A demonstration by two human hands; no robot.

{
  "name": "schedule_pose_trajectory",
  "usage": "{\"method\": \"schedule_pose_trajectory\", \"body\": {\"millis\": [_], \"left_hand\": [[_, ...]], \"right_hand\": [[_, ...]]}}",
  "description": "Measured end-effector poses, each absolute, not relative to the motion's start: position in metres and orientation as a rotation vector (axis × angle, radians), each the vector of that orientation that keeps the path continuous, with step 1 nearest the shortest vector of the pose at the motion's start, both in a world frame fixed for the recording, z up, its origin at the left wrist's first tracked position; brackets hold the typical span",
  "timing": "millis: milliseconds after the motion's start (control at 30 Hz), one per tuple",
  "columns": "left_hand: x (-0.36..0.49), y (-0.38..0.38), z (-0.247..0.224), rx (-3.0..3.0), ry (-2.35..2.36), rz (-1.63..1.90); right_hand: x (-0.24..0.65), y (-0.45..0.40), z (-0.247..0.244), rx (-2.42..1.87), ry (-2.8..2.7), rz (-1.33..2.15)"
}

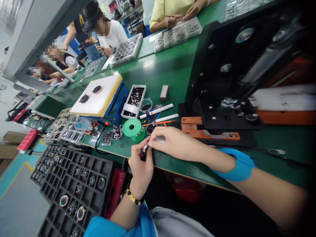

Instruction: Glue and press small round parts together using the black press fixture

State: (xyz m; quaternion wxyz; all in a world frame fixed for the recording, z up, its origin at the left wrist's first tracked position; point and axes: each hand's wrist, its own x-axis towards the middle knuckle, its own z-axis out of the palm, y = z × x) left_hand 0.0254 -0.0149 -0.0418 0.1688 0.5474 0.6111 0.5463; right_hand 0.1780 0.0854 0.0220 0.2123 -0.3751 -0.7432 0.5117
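From my remote station I read this as a factory workshop for small-device assembly: long green bench point(158, 70), several people point(116, 34) along its far side over clear trays point(172, 43) of small parts point(184, 29); on my near side, black compartmented trays point(102, 164) with round watch-like units point(101, 183), a green spool point(128, 133), a white box point(129, 116) of tiny components point(135, 96), a black bench-top machine point(209, 72) standing on the right
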Motion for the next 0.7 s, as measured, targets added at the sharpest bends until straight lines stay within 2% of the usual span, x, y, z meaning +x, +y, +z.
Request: {"method": "schedule_pose_trajectory", "body": {"millis": [133, 700], "left_hand": [[0.0259, -0.0154, -0.0428, 1.568, 1.736, 1.566], [0.0249, -0.0175, -0.0468, 1.629, 1.713, 1.582]], "right_hand": [[0.1784, 0.0876, 0.0193, -1.021, -2.021, 1.529], [0.1789, 0.0908, 0.0211, -0.974, -2.022, 1.599]]}}
